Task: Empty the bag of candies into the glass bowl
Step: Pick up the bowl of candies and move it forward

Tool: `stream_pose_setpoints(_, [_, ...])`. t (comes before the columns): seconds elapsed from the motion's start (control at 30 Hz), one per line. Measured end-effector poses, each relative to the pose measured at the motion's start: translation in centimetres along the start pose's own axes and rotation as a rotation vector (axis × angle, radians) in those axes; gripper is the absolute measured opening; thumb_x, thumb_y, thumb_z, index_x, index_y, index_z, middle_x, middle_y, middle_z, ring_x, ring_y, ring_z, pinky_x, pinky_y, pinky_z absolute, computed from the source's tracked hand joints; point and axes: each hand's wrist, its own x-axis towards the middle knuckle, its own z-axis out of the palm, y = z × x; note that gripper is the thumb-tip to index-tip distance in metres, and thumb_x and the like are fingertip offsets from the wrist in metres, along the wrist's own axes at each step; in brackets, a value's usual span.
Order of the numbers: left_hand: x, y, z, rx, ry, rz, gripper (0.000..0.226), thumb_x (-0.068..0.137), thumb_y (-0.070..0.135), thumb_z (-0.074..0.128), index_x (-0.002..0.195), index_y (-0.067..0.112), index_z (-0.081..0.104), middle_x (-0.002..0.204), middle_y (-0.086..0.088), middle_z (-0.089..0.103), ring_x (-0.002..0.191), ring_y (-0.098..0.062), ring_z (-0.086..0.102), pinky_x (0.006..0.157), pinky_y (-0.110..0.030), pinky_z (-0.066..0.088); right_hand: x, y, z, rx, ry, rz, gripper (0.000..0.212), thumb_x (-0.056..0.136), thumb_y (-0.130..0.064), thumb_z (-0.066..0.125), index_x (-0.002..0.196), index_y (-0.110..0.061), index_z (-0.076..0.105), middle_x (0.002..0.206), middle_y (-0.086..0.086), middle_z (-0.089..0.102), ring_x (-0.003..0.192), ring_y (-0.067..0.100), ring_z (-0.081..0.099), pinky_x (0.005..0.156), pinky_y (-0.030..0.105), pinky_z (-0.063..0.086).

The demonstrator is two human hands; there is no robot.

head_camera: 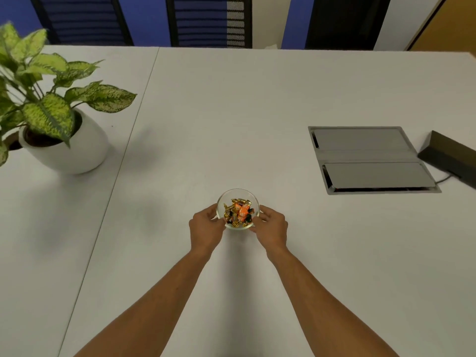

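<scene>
A small clear glass bowl (238, 194) stands on the white table, a little below the middle of the view. Inside it lie several wrapped candies (238, 212) in gold, orange and dark wrappers. My left hand (206, 229) cups the bowl's left side, its fingers against the glass. On the opposite side my right hand (272, 226) grips the rim in the same way. No candy bag is in view.
A potted plant in a white pot (67, 148) stands at the left. A metal cable hatch (371, 159) is set into the table at the right, with a dark box (453, 155) and cable beyond it. Chairs (206, 19) line the far edge.
</scene>
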Motion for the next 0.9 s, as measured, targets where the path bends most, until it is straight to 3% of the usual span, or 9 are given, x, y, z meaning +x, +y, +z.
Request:
stream_pose_setpoints(0.2, [7.8,3.7,1.4,0.055,-0.008,0.046,0.051,0.079,-0.001,0.068,0.128,0.008,0.062,0.132,-0.015,0.063,0.116,-0.029,0.064,0.093,-0.048,0.056,7.1,-4.3,2.6,-0.016,0.011,-0.031,0.044,0.085,0.003,0.064,0.128,-0.005,0.061,0.121,0.017,0.068,0.078,0.017,0.064,0.080,0.041,0.061])
stream_pose_setpoints(0.4, [14.8,6.7,3.0,0.066,-0.006,0.078,0.051,0.079,-0.002,0.070,0.129,0.004,0.060,0.133,-0.017,0.062,0.116,-0.029,0.064,0.093,-0.047,0.057,13.8,-7.5,5.0,-0.008,0.034,-0.066,0.036,0.083,0.005,0.063,0.118,-0.003,0.067,0.112,0.020,0.070,0.082,0.023,0.064,0.082,0.051,0.059])
stream_pose_setpoints(0.57, [18.6,8.0,4.2,0.066,-0.006,0.111,0.049,0.078,-0.004,0.070,0.126,0.003,0.062,0.131,-0.016,0.064,0.118,-0.028,0.063,0.094,-0.046,0.056,17.7,-9.0,5.9,0.021,0.019,-0.048,0.043,0.082,0.004,0.066,0.124,-0.003,0.063,0.117,0.018,0.068,0.085,0.023,0.065,0.079,0.044,0.061])
stream_pose_setpoints(0.73, [20.9,8.4,5.1,0.052,-0.019,0.130,0.046,0.076,-0.001,0.073,0.121,0.002,0.065,0.127,-0.016,0.066,0.118,-0.027,0.063,0.097,-0.047,0.054,20.2,-9.3,6.6,0.004,0.038,-0.062,0.042,0.083,0.003,0.065,0.124,-0.004,0.063,0.116,0.018,0.069,0.084,0.023,0.066,0.080,0.047,0.061])
stream_pose_setpoints(0.9, [21.5,8.0,5.1,0.047,-0.027,0.140,0.051,0.078,0.004,0.074,0.127,0.004,0.062,0.132,-0.016,0.063,0.121,-0.027,0.061,0.099,-0.046,0.053,20.9,-8.7,6.7,-0.006,0.010,-0.086,0.043,0.085,-0.007,0.066,0.128,-0.009,0.060,0.122,0.016,0.067,0.102,0.028,0.068,0.085,0.049,0.059])
